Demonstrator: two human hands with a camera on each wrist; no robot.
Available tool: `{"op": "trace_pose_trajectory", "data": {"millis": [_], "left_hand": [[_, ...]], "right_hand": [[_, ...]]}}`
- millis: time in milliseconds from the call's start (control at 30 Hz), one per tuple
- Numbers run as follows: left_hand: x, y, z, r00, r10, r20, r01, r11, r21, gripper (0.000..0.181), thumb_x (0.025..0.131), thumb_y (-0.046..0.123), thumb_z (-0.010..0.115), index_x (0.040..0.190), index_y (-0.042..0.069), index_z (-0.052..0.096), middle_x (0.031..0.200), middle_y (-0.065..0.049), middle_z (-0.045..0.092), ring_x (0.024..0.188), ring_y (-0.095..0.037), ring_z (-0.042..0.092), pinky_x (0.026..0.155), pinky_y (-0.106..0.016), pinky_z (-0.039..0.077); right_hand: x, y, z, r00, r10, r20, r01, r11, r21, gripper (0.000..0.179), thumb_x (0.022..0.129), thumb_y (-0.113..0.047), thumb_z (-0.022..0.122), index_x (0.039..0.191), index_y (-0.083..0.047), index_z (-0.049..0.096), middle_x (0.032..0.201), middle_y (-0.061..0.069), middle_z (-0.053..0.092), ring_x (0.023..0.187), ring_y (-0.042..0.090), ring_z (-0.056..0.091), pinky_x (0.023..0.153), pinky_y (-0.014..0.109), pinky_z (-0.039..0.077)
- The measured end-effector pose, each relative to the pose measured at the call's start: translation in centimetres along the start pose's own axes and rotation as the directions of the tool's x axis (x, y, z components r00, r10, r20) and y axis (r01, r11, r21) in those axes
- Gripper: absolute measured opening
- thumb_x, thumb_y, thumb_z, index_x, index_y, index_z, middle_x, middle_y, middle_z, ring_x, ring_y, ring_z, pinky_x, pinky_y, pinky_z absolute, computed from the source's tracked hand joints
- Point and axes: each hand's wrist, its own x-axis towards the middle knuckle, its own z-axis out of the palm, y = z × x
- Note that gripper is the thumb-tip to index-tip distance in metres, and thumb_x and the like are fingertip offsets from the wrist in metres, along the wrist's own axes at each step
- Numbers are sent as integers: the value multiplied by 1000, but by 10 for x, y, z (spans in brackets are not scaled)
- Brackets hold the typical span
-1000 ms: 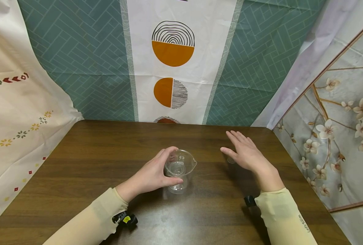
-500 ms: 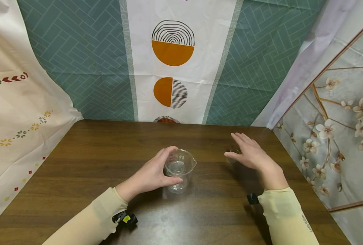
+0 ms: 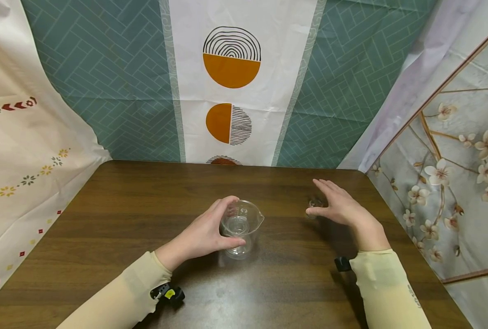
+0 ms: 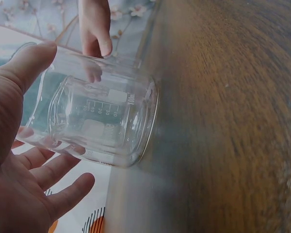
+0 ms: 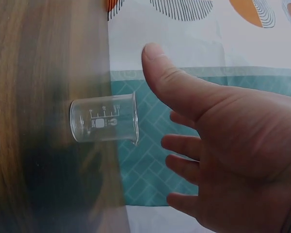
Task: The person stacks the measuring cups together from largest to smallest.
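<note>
My left hand (image 3: 200,230) holds a large clear glass beaker (image 3: 255,224) between thumb and fingers, upright at the middle of the table. A smaller beaker (image 4: 99,114) stands inside it; printed graduations show in the left wrist view. Off to the right, my right hand (image 3: 342,208) hovers over the table with thumb and fingers spread, holding nothing. Just beyond its thumb a small glass beaker (image 5: 104,118) stands upright on the wood, apart from the hand. In the head view, the thumb partly hides that small beaker (image 3: 313,202).
The dark wooden table (image 3: 145,192) ends at a green and white patterned cloth (image 3: 136,114) behind. A cream cloth (image 3: 29,173) hangs on the left, a floral one (image 3: 453,196) on the right. Each wrist wears a small black device (image 3: 171,293).
My right hand has shifted a little to the right, uncovering more of the small beaker. The left hand stays on the large beaker, which has not moved.
</note>
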Motion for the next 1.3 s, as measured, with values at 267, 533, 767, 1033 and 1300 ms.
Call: {"op": "trace_pose_trajectory", "data": {"millis": [267,533,767,1033,1300], "left_hand": [[0,0,0,1000,4,0,-4,1000,-4,101,83,39,100,161,17,41,147,-5,57,134,-21,64,109,-50,53],[1,-1,0,1000,8,1,-8,1000,-5,101,83,38,101,161,17,41,147,-5,57,134,-21,64,109,-50,54],[0,0,0,1000,-6,-1,6,1000,5,100,83,41,100,162,18,41,147,-6,56,129,-22,64,106,-50,54],[-1,1,0,1000,-19,-4,20,1000,18,100,84,45,99,162,22,41,146,-5,56,125,-22,64,103,-51,55],[-1,1,0,1000,-21,-2,21,1000,14,99,83,43,99,161,22,41,146,-4,56,127,-21,64,104,-51,54]], "right_hand": [[1,5,-2,999,-42,23,41,998,54,105,92,-43,91,169,2,36,173,34,27,159,57,22,121,75,27],[-1,12,-2,998,-59,27,57,996,75,101,91,-38,93,166,5,39,169,36,34,156,58,31,120,73,31],[1,21,0,998,-52,39,48,994,96,93,95,-34,91,164,5,42,167,35,39,154,56,36,120,72,34],[2,27,2,998,-40,55,33,991,129,90,96,-35,89,164,3,44,166,33,41,154,55,37,120,71,34],[4,33,7,995,-83,61,70,978,195,78,97,-29,89,155,8,53,157,32,52,149,53,45,119,68,37]]}}
